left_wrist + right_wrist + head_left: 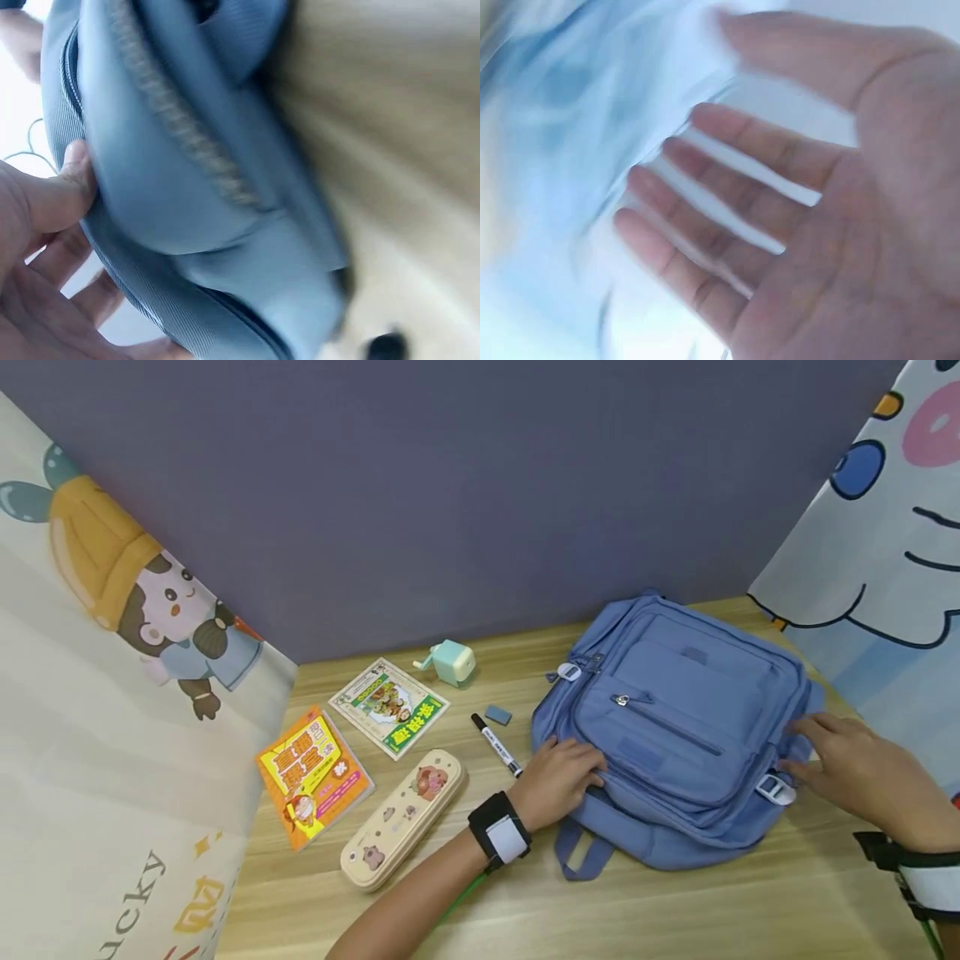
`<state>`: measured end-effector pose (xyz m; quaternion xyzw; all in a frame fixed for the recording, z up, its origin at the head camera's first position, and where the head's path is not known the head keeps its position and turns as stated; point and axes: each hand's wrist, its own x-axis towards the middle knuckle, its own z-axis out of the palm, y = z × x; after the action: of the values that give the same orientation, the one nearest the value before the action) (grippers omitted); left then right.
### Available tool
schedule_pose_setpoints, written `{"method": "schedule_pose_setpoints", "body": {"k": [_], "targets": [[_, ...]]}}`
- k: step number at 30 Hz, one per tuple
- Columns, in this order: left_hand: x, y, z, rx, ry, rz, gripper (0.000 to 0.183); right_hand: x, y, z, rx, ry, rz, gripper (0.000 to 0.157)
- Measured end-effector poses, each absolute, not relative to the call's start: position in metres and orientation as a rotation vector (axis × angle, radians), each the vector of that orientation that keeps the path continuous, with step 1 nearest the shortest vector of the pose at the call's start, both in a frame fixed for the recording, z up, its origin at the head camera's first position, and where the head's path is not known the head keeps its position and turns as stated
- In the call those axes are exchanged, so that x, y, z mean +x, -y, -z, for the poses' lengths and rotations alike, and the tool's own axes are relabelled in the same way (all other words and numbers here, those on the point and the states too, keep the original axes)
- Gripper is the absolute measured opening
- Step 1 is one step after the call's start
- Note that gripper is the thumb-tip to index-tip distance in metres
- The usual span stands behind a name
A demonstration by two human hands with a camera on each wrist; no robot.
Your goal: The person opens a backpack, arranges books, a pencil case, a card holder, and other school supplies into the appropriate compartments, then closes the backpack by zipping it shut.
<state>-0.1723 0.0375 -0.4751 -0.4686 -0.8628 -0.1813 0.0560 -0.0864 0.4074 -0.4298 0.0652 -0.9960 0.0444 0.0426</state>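
Observation:
A blue backpack (675, 693) lies on the right part of the table, its front pocket and zippers facing up. My left hand (557, 779) grips its near-left edge. In the left wrist view, the thumb (75, 180) lies on the ribbed zipper band of the backpack (172, 165), with the other fingers behind the edge. At the bag's right side is my right hand (862, 772), close to a white strap buckle (776, 788). The right wrist view shows this hand (802, 202) with straight, spread fingers and a bare palm; the blue fabric beyond is blurred.
Left of the backpack lie a black-capped marker (496, 745), a blue eraser (498, 715) and a cream pencil case (403, 820). Farther left are an orange book (315, 777) and a green-and-white booklet (390, 707). A mint pencil sharpener (453, 662) stands near the back wall.

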Motion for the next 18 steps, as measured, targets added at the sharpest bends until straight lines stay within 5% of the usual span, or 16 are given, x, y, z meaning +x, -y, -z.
{"method": "schedule_pose_setpoints", "body": {"k": [7,9,14,18], "targets": [[-0.174,-0.051,0.44,-1.336,2.588,0.443,0.012,-0.091,-0.303,0.424,0.622,3.085,-0.444,0.102],[-0.175,-0.053,0.432,-1.321,2.571,0.419,0.011,-0.093,-0.29,0.429,0.641,3.052,-0.358,0.096],[-0.178,-0.052,0.425,-1.366,2.554,0.406,0.017,-0.102,-0.289,0.435,0.572,2.988,-0.245,0.052],[-0.185,-0.041,0.423,-1.383,2.552,0.464,0.027,-0.11,-0.296,0.429,0.574,3.037,-0.279,0.038]]}}
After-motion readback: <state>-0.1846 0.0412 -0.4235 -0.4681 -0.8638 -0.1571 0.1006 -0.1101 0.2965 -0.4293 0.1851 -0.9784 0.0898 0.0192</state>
